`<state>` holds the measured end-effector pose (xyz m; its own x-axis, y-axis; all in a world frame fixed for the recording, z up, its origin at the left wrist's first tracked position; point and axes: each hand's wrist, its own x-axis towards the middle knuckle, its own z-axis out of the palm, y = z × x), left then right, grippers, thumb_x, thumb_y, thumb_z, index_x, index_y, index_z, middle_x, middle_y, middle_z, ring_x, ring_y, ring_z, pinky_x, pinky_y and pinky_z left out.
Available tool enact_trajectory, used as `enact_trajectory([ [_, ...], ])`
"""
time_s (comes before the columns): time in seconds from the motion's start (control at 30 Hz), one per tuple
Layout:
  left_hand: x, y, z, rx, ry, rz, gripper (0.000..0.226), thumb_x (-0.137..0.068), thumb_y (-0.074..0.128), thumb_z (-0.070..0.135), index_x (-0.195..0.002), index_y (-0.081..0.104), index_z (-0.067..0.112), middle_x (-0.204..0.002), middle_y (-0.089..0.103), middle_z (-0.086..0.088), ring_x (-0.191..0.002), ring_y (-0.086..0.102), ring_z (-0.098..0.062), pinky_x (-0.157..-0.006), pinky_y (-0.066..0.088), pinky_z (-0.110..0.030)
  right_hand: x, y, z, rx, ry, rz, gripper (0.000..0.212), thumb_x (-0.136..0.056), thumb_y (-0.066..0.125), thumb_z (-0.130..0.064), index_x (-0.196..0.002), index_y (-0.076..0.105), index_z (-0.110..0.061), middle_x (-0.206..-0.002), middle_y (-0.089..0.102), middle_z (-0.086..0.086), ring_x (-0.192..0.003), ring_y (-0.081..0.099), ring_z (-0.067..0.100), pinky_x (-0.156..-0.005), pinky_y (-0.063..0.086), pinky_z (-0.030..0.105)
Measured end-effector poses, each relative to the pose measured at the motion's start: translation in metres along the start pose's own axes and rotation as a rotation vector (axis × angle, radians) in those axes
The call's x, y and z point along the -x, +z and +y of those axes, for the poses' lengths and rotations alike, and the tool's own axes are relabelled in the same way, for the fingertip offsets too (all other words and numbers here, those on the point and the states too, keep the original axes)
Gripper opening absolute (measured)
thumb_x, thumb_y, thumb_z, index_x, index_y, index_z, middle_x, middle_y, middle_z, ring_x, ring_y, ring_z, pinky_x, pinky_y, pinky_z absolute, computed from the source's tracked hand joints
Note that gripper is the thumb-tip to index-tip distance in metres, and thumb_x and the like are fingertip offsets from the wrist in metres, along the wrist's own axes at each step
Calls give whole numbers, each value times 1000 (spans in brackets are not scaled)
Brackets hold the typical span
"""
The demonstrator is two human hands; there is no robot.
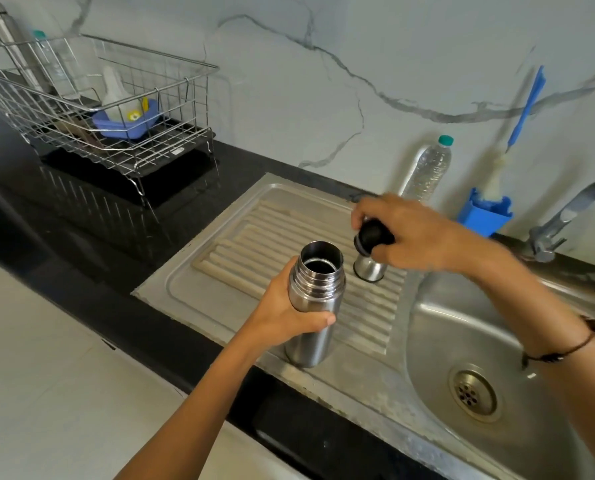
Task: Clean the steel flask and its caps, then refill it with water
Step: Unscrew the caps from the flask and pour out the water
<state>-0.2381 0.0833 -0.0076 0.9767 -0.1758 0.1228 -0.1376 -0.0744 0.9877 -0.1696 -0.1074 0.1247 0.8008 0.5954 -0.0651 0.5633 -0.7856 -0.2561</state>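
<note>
The steel flask [311,299] stands upright on the ribbed drainboard [240,244], its threaded mouth uncovered. My left hand [282,313] grips the flask around its upper body. My right hand [403,233] holds the black inner stopper [372,237] just above the steel outer cap [370,270], which sits on the drainboard behind and to the right of the flask. Whether the stopper touches the cap is unclear.
The sink basin [438,327] with its drain [472,396] lies to the right, and the tap [566,216] stands behind it. A plastic water bottle [427,171] and a blue holder [484,216] with a bottle brush lean at the wall. A wire dish rack [91,109] stands far left.
</note>
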Motion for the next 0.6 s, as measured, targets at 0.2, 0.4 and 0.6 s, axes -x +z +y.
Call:
enact_trajectory([
  [0.2, 0, 1, 0, -24, 6, 18, 71, -53, 76, 32, -115, 52, 8, -96, 66, 6, -92, 64, -9, -76, 49, -22, -11, 104, 35, 117, 174, -118, 49, -83, 59, -18, -129, 44, -25, -123, 41, 9, -102, 54, 31, -81, 48, 36],
  [0.4, 1, 1, 1, -14, -7, 19, 70, -54, 76, 31, -114, 51, 8, -95, 66, 6, -92, 64, -9, -76, 49, -22, -21, 142, 45, 137, 247, -47, 47, -85, 59, -17, -129, 42, -15, -127, 41, 14, -101, 55, 37, -75, 49, 40],
  [0.6, 2, 1, 4, -33, -2, 2, 68, -54, 75, 29, -114, 50, 11, -95, 68, 12, -92, 65, -6, -75, 49, -18, -25, 156, 45, 156, 257, -26, 45, -86, 57, -16, -129, 44, -15, -129, 39, 17, -101, 54, 40, -75, 49, 40],
])
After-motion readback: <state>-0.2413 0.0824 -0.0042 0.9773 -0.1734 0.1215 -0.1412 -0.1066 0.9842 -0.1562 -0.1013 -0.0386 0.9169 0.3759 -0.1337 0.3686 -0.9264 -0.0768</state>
